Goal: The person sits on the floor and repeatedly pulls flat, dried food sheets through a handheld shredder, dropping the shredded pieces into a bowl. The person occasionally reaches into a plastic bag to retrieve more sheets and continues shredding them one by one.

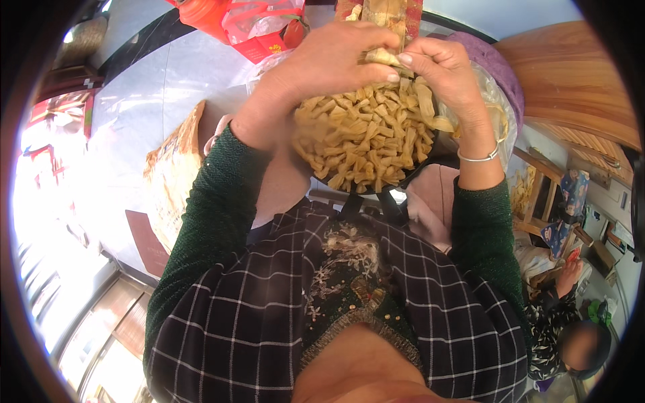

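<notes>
A short, pale yellow folded strip (381,56) is pinched between my two hands. My left hand (335,58) holds its left end with thumb and fingers. At the strip's right end, the thumb and forefinger of my right hand (441,70) close on it. Just below both hands lies a heap of similar tan, knotted strips (363,136), possibly dried tofu skin. They fill a dark round pan or basket (421,171), mostly hidden under them. A longer loose strip (426,98) rests on the heap's right edge, near my right wrist.
Beyond my hands stands a wooden block or board (385,12). Left of it are a red-and-clear bag (262,25) and an orange-red container (204,17). A clear plastic bag (496,95) and purple cloth (484,55) lie right. Another person (554,327) sits lower right.
</notes>
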`<state>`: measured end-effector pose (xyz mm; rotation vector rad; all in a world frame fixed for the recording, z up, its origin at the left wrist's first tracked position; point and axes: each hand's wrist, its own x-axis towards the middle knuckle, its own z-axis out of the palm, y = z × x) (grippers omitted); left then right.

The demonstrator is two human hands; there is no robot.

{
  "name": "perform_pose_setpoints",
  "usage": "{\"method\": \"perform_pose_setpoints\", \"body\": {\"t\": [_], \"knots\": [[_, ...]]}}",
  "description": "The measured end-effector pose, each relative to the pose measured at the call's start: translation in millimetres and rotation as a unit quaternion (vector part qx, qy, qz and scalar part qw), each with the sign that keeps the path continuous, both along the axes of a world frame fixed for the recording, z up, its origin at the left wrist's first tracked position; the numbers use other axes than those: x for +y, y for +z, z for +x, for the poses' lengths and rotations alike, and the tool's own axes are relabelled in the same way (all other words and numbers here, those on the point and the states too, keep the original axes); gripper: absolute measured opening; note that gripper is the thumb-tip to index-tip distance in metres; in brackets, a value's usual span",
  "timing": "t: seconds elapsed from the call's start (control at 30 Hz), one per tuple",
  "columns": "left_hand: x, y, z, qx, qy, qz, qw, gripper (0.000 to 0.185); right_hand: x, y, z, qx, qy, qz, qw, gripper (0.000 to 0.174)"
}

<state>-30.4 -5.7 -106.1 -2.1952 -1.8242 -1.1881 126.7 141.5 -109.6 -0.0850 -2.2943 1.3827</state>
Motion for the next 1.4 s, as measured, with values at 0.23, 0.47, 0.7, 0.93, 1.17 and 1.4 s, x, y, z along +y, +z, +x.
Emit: {"method": "perform_pose_setpoints", "body": {"t": [0.23, 0.47, 0.7, 0.93, 1.17, 1.4], "knots": [[-3.8, 3.6, -11.9, -0.115, -0.087, -0.281, 0.949, 0.03, -2.7, 12.5, 9.6, -0.024, -0.043, 0.079, 0.996, 0.023], [21.2, -10.2, -28.0, 0.018, 0.122, -0.109, 0.986, 0.028, 17.8, 5.0, -15.8, -0.044, -0.135, 0.065, 0.988, 0.019], [53.7, -18.6, -43.0, -0.012, 0.222, -0.095, 0.97, 0.027, 22.7, -7.0, -51.7, -0.013, -0.318, 0.174, 0.932, 0.02], [36.0, -2.5, -34.8, 0.049, 0.219, -0.247, 0.943, 0.032, 38.9, -13.5, -46.7, -0.162, -0.308, 0.331, 0.877, 0.029], [19.4, -7.2, 29.7, -0.296, 0.121, -0.124, 0.939, 0.045, -24.6, 2.2, -35.3, -0.104, -0.067, -0.358, 0.926, 0.024], [44.2, -27.7, -13.2, -0.788, -0.247, 0.115, 0.551, 0.042, -38.1, 4.3, -36.0, -0.084, 0.076, -0.403, 0.908, 0.026]]}}
